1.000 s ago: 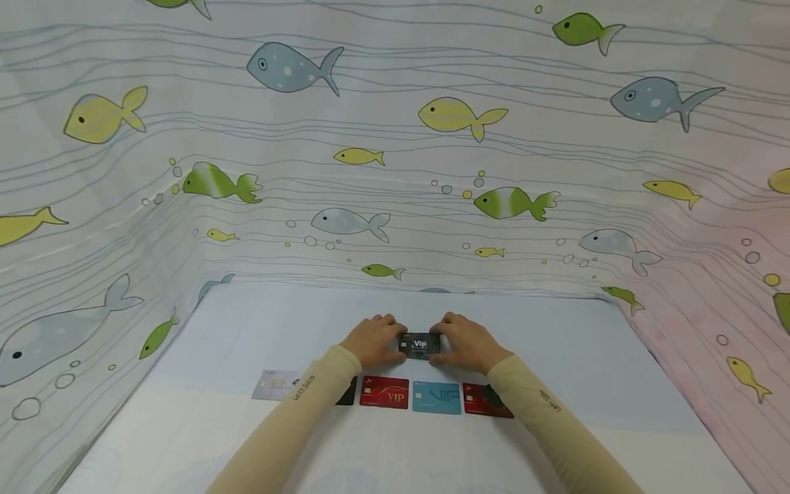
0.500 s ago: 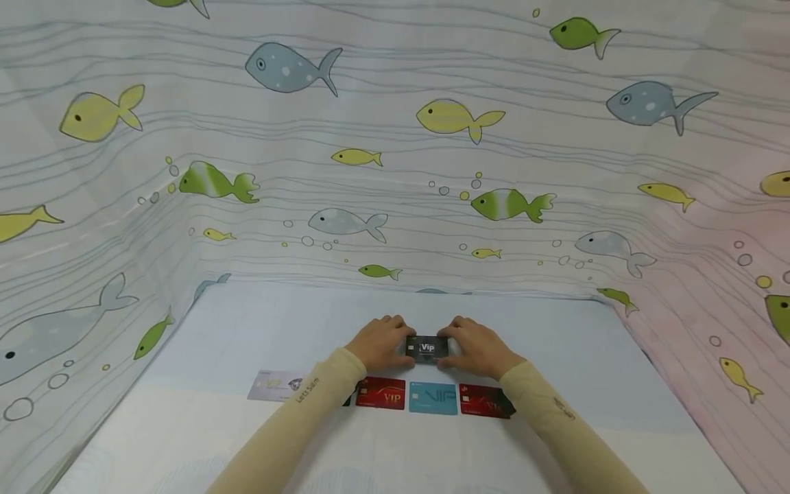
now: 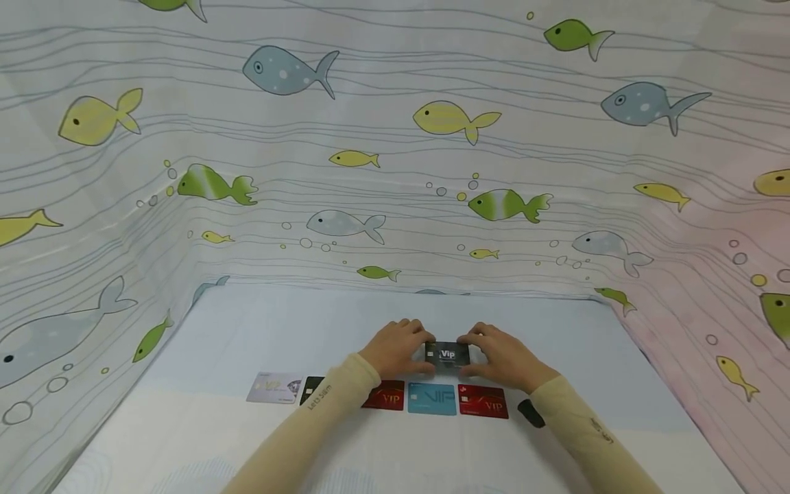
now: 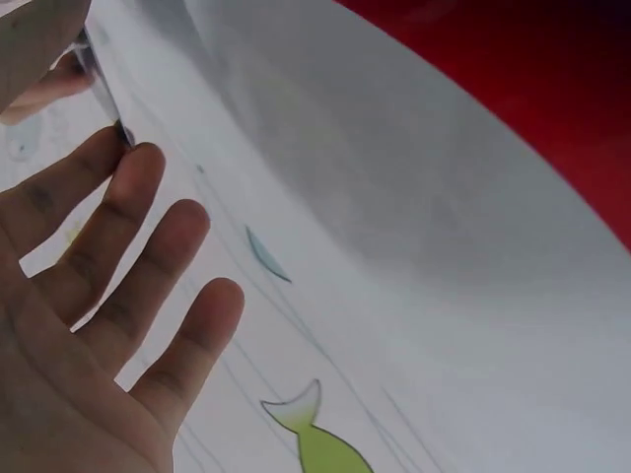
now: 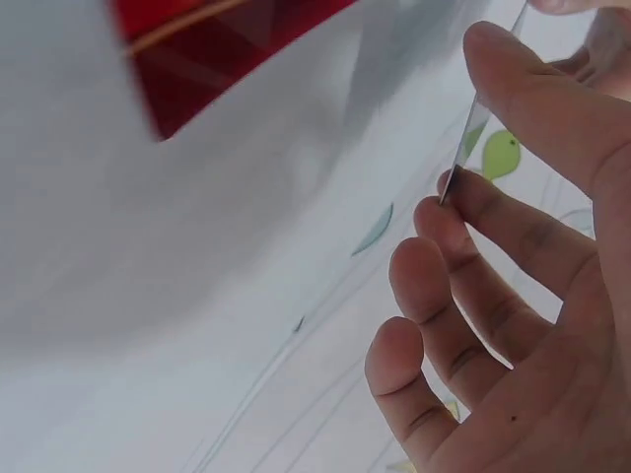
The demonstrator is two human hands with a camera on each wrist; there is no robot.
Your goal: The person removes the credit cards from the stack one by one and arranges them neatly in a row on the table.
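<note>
A black card (image 3: 447, 354) printed "Vip" is held up between my two hands, its face visible in the head view. My left hand (image 3: 398, 350) pinches its left edge between thumb and fingertips. At the opposite edge, my right hand (image 3: 509, 360) has the same kind of pinch. Both wrist views show the card nearly edge-on: the thin card (image 4: 106, 94) runs down to the left fingertips, and the card edge (image 5: 468, 138) lies between the right thumb and fingers. The other fingers of each hand are spread and touch nothing.
Nearer than the hands, a row of cards lies on the white table (image 3: 444, 453): a silver card (image 3: 271, 388), a black card (image 3: 310, 387) partly under the left sleeve, a red card (image 3: 389, 396), a blue card (image 3: 432, 400) and another red card (image 3: 483, 402). Fish-patterned cloth (image 3: 395, 192) encloses the table.
Both hands have shifted right and slightly nearer with the black card. The right sleeve now leaves the rightmost red card uncovered, and the row's black card shows more.
</note>
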